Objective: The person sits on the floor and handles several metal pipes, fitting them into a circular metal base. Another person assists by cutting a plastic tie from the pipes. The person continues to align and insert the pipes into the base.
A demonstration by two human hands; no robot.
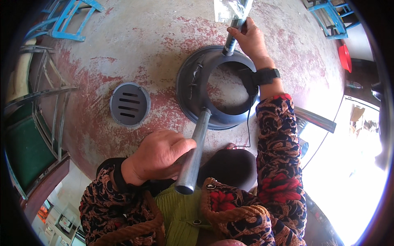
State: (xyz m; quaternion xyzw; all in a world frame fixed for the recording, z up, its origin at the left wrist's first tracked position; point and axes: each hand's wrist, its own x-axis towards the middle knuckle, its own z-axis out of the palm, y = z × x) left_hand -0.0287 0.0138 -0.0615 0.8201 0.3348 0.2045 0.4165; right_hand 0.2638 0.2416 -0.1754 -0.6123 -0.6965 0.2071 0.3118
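A dark, round metal body [195, 90] with a wide circular opening lies on the floor in front of me. Metal tubes stick out from it like legs. My left hand [158, 156] is closed on the near metal tube [193, 153], thumb against its side and the other fingers partly hidden behind it. At the far side my right hand [251, 39] grips another metal tube [230, 43], whose outer end is wrapped in clear plastic [230, 10]. A third tube [315, 119] shows beyond my right forearm. Near the opening, a thin black cable [248, 123] hangs down.
A round grey plate with slots [130, 105] lies on the worn floor to the left. Blue stools [67, 22] stand far left, another blue stool [330, 18] far right. A metal-framed green chair [30, 141] is at the left, a red basin [345, 58] at the right.
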